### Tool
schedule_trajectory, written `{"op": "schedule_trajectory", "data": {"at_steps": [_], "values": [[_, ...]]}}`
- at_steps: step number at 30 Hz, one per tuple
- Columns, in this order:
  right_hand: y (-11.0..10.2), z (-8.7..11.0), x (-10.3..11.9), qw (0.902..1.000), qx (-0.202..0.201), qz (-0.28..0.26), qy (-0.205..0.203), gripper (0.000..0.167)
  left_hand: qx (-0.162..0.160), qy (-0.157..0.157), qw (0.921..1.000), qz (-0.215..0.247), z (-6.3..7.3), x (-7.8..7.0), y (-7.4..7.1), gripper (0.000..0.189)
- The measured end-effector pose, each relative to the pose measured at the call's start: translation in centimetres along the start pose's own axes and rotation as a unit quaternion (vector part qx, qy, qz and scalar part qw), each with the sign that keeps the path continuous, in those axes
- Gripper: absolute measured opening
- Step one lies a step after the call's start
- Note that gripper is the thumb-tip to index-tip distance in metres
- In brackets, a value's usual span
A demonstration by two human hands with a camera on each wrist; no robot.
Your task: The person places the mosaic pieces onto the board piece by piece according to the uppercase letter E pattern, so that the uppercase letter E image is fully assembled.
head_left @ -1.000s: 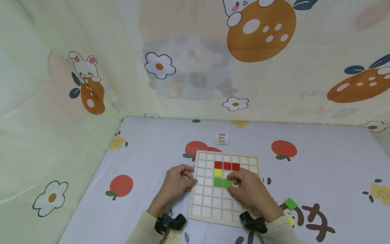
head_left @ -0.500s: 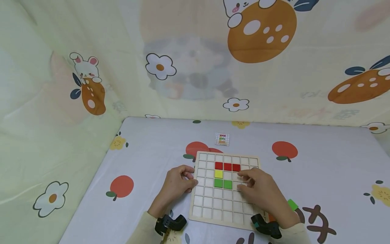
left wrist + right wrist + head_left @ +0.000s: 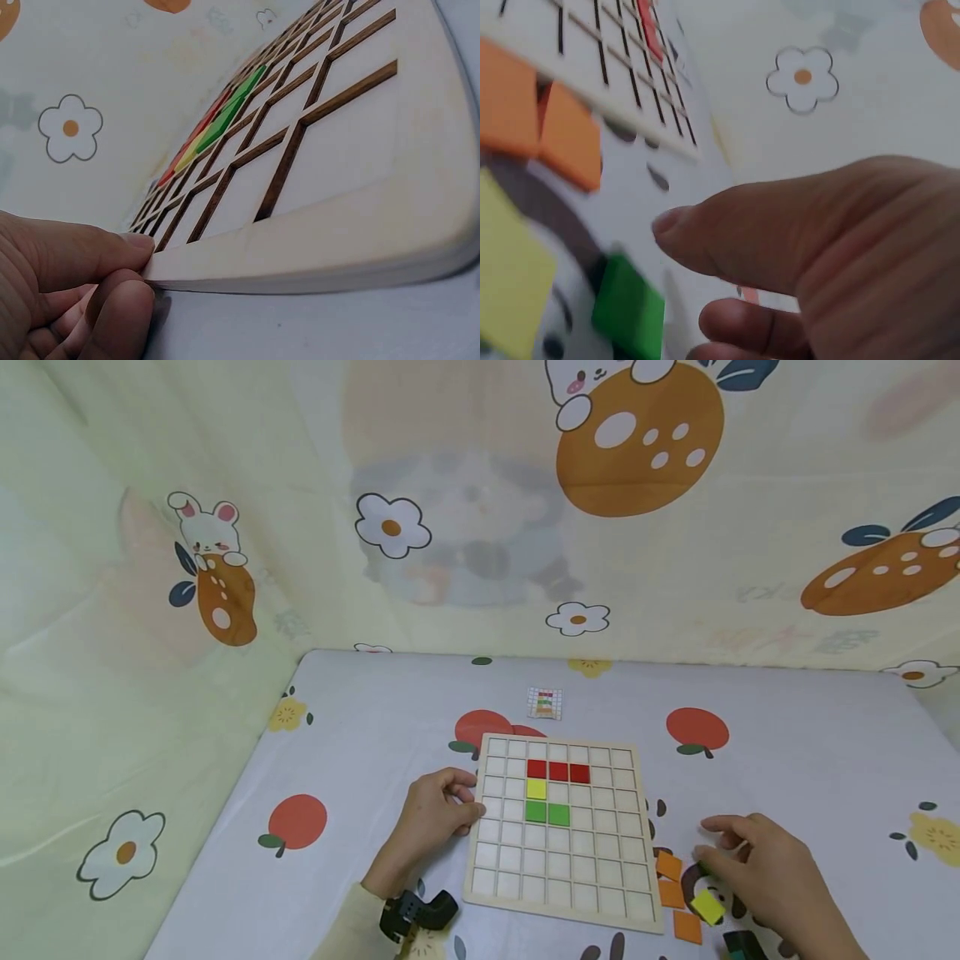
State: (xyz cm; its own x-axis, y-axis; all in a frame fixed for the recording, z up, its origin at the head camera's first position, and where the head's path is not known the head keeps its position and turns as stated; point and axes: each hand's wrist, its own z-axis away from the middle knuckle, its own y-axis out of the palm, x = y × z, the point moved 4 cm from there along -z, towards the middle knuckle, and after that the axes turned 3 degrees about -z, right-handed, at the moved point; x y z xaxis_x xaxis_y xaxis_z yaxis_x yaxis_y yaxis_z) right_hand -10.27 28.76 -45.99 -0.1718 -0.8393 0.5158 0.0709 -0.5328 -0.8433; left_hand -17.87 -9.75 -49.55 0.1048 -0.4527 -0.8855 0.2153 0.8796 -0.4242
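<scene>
A wooden grid board (image 3: 562,837) lies on the table with red tiles (image 3: 558,772) in one row, a yellow tile (image 3: 536,789) below them and two green tiles (image 3: 547,812) lower still. My left hand (image 3: 435,810) holds the board's left edge; in the left wrist view the thumb (image 3: 139,244) lies on the rim, with curled fingers beside it. To the right of the board, my right hand (image 3: 772,868) hovers with thumb and fingers apart, holding nothing. Close under it is a loose green tile (image 3: 630,304), mostly hidden in the head view.
Several orange tiles (image 3: 672,893) and a loose yellow tile (image 3: 707,907) lie beside the board's right edge. A small printed pattern card (image 3: 544,702) lies behind the board. A patterned cloth wall (image 3: 465,568) rises at the table's back edge.
My right hand has let go of the green tile in its cell and moved right, off the board, to the loose tiles. The left hand has stayed on the board's edge.
</scene>
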Motion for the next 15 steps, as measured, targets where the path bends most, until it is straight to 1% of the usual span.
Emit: {"op": "schedule_trajectory", "data": {"at_steps": [2,5,9,12,15], "values": [[0.0,0.2,-0.7,0.9999,0.006,0.01,0.004,0.04,-0.001,-0.001,1.0,0.001,0.0,0.0,0.0,0.031],[0.3,0.4,-1.5,0.9994,0.025,0.016,0.014,0.04,0.0,-0.001,1.0,0.001,0.0,0.1,0.0,0.032],[0.8,0.8,-1.9,0.9981,0.045,0.007,0.042,0.041,0.001,0.001,1.0,0.002,0.0,0.1,0.1,0.032],[0.9,0.8,-2.0,0.9977,0.043,-0.001,0.052,0.039,0.0,0.001,1.0,0.002,-0.1,0.2,0.1,0.031],[1.0,0.7,-1.9,0.9978,0.039,-0.005,0.052,0.035,0.001,0.0,1.0,0.005,-0.1,0.2,0.1,0.031]]}}
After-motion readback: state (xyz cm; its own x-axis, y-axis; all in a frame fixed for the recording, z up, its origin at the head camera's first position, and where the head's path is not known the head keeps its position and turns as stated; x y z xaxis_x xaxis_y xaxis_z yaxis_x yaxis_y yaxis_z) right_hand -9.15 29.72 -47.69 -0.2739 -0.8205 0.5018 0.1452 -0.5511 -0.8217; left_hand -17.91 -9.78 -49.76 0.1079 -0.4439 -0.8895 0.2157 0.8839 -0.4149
